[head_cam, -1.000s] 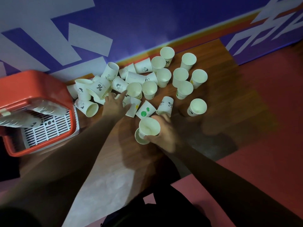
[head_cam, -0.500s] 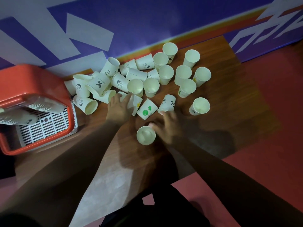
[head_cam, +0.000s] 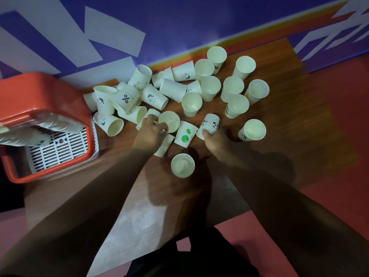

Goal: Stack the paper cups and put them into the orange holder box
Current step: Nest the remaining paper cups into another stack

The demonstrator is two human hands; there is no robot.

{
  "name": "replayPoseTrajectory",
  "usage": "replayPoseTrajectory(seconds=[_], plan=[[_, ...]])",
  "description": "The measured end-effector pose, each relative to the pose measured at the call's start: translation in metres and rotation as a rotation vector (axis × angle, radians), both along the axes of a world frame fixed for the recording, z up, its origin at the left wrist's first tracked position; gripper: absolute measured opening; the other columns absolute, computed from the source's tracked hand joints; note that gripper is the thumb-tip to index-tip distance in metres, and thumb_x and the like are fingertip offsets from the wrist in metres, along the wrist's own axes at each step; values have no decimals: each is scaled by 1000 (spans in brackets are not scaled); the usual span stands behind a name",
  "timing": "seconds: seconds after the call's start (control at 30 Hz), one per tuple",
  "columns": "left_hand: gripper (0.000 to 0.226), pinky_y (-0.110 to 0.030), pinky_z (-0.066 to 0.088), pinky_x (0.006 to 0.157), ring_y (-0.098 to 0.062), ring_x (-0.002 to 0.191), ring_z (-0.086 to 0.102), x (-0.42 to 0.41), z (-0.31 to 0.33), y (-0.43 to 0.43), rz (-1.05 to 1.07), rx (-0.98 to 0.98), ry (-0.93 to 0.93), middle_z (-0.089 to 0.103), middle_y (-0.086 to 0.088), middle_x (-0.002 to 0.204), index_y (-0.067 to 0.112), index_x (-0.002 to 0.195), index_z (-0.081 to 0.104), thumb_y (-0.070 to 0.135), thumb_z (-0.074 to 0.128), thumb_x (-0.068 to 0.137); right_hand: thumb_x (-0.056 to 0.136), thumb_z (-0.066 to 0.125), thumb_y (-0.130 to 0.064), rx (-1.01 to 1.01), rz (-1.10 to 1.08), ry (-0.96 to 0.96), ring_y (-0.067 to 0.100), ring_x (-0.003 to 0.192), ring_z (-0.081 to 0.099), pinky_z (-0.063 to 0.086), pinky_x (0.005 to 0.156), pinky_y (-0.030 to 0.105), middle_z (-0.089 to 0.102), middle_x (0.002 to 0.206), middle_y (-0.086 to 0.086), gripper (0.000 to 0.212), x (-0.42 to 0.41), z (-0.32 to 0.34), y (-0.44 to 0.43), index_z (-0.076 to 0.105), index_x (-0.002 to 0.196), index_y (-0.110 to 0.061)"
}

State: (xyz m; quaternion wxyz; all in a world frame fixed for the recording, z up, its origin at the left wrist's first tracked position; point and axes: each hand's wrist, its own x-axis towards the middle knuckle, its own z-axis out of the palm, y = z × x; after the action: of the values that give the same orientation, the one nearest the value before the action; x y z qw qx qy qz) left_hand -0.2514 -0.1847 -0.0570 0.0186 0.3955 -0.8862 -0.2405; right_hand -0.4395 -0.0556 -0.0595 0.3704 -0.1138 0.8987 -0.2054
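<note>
Many white paper cups (head_cam: 232, 88) lie and stand scattered across the wooden table (head_cam: 289, 120). My left hand (head_cam: 148, 132) pinches the near rim of an upright cup (head_cam: 170, 119). My right hand (head_cam: 217, 142) closes its fingers on the near end of a tipped cup with panda prints (head_cam: 210, 122). Between the two lies a cup with green dots (head_cam: 185, 134). A short upright stack of cups (head_cam: 182, 165) stands free on the table in front of both hands. The orange holder box (head_cam: 48, 90) sits at the left with stacked cups (head_cam: 58, 124) lying inside.
A blue and white wall banner (head_cam: 179, 23) runs along the table's far edge. The box has a white slotted floor (head_cam: 60, 148). The red floor (head_cam: 339, 156) lies past the table's right side. Bare wood shows near my forearms.
My right hand set the stack down on the table, let go and moved forward onto the panda cup. My left hand shifted right and took hold of an upright cup's rim.
</note>
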Motion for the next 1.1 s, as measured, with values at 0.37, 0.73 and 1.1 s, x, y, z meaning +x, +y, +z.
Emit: replayPoseTrajectory(seconds=[0.37,0.73,1.1], plan=[[10,-33,41,108,-23,141,43,26,44,9,263,271,364,43,-11,153,31,86,66,27,74,90,77,74,-39,-342,51,29,19,102,56,43,69,21,52,128,9,63,-12,42,34,49,131,-19],[15,-31,55,87,-7,105,66,80,77,28,376,434,659,70,11,103,8,81,64,13,76,87,69,85,-40,-466,580,146,14,119,55,50,99,34,55,133,-4,83,48,104,73,39,137,-31],[81,-33,54,100,-15,129,55,119,92,59,499,498,672,52,1,142,35,144,45,40,87,76,80,78,-41,-315,890,272,20,140,38,36,110,31,41,152,2,88,105,69,70,30,150,-19]])
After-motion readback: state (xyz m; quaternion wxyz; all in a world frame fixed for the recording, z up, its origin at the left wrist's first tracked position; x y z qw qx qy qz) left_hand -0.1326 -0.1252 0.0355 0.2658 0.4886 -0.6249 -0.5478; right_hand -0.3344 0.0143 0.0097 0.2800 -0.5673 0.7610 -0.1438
